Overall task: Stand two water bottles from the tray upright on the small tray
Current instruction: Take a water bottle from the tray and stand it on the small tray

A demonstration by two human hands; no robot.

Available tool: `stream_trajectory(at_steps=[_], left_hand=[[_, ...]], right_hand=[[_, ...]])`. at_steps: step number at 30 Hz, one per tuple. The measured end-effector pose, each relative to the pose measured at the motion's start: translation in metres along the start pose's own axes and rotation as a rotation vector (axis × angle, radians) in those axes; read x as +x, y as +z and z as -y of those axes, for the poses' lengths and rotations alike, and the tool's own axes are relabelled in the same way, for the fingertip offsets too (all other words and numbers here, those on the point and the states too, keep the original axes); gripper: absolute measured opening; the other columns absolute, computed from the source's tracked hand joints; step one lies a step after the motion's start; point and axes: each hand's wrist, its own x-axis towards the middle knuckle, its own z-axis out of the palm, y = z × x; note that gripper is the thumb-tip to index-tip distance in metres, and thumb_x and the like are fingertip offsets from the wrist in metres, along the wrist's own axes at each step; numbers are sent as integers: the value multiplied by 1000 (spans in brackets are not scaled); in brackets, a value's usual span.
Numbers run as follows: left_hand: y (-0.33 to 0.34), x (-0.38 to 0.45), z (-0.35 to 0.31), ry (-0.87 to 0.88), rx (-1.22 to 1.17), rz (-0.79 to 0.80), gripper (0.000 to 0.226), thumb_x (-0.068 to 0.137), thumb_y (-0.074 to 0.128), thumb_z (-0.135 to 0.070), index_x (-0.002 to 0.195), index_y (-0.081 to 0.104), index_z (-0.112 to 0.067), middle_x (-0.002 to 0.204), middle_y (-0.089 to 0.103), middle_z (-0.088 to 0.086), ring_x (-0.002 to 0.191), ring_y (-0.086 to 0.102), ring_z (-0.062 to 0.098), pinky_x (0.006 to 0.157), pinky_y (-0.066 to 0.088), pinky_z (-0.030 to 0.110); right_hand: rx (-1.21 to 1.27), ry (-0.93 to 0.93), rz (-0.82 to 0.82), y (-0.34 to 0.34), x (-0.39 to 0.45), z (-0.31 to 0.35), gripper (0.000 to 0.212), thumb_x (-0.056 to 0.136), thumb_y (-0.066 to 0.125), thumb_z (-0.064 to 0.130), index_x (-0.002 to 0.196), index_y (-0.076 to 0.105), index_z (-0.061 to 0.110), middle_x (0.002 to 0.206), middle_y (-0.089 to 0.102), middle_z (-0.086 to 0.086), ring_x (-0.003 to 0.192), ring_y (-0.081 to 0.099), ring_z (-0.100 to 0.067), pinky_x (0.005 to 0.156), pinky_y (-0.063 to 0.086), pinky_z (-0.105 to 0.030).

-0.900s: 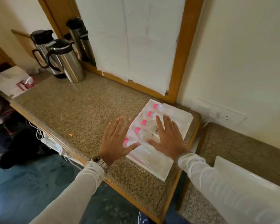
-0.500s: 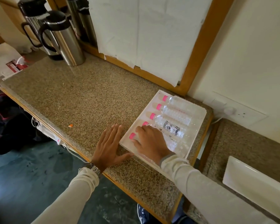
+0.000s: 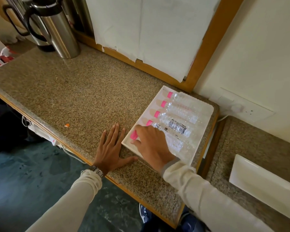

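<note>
A white tray sits at the right end of the granite counter. Several clear water bottles with pink caps lie side by side in it, one with a dark label. My right hand is curled over the neck of the nearest bottle, thumb and forefinger either side of its pink cap. The bottle still lies in the tray. My left hand rests flat on the counter just left of the tray, fingers spread, holding nothing. The small white tray stands bare on the lower counter to the right.
Steel flasks stand at the counter's back left. A paper-covered wooden frame leans behind the tray. A wall socket with a plug is right of the tray. An orange scrap lies near the front edge. A gap separates the two counters.
My right hand slid from the middle of the tray to the nearest bottle's neck and closed there. My left hand came down flat on the counter. The view moved closer.
</note>
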Motion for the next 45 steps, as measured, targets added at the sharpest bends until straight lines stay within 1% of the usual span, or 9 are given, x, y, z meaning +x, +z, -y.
stream_trajectory(at_steps=[3, 6, 17, 22, 26, 32, 37, 41, 45], left_hand=[[0, 1, 1, 8, 9, 0, 122, 71, 25, -99, 159, 23, -14, 168, 16, 16, 156, 17, 32, 124, 21, 59], [0, 1, -1, 14, 6, -8, 121, 71, 28, -98, 157, 27, -12, 167, 21, 17, 155, 22, 33, 123, 22, 60], [-9, 2, -9, -3, -1, -5, 120, 77, 20, -93, 156, 24, -2, 164, 26, 21, 153, 26, 37, 123, 24, 62], [-25, 8, -24, -5, 1, -62, 117, 79, 22, -90, 158, 16, -5, 166, 20, 20, 155, 19, 36, 123, 21, 64], [-42, 23, -68, 55, 19, -126, 116, 80, 21, -90, 157, 20, -2, 164, 24, 25, 153, 24, 40, 120, 26, 66], [-38, 48, -169, 163, -28, -175, 118, 78, 21, -91, 159, 12, -5, 168, 16, 19, 156, 17, 35, 124, 21, 60], [-15, 60, -254, 351, -72, -150, 119, 78, 32, -90, 159, 13, -5, 168, 15, 19, 156, 14, 33, 126, 21, 57], [8, 63, -306, 481, -64, -126, 120, 79, 40, -89, 158, 16, -2, 168, 16, 18, 157, 15, 30, 127, 23, 51], [33, 57, -338, 517, -101, -67, 121, 77, 40, -90, 158, 17, -2, 168, 17, 18, 157, 14, 30, 127, 24, 51]], right_hand=[[164, 25, -96, -30, -19, -1, 25, 87, 73, 34, 107, 66, 21, 98, 75, 1, 94, 67, -24, 78, 51, -37], [310, 78, -146, -49, -37, -12, 33, 87, 73, 31, 117, 65, 21, 107, 76, -2, 102, 68, -27, 88, 54, -43], [590, 116, -284, -66, -65, -51, 26, 92, 70, 23, 116, 66, 13, 106, 74, 0, 99, 68, -26, 90, 51, -52], [669, 52, -397, -89, -75, -68, 29, 91, 71, 23, 117, 67, 12, 105, 75, -2, 97, 69, -20, 86, 55, -43], [722, 35, -504, -112, -90, -91, 32, 91, 72, 23, 121, 67, 12, 115, 73, 2, 108, 68, -12, 94, 57, -37], [728, 67, -622, -141, -132, -150, 35, 91, 70, 19, 125, 65, 12, 114, 70, 6, 108, 69, -14, 94, 58, -42], [698, 173, -659, -152, -174, -208, 40, 90, 70, 15, 130, 62, 16, 119, 67, 11, 111, 67, -8, 97, 57, -29], [682, 266, -656, -149, -203, -246, 41, 89, 71, 11, 129, 63, 18, 122, 69, 5, 114, 66, -12, 98, 58, -40], [641, 334, -658, -140, -226, -271, 40, 87, 73, 13, 125, 66, 24, 118, 67, 15, 113, 66, -7, 95, 57, -37]])
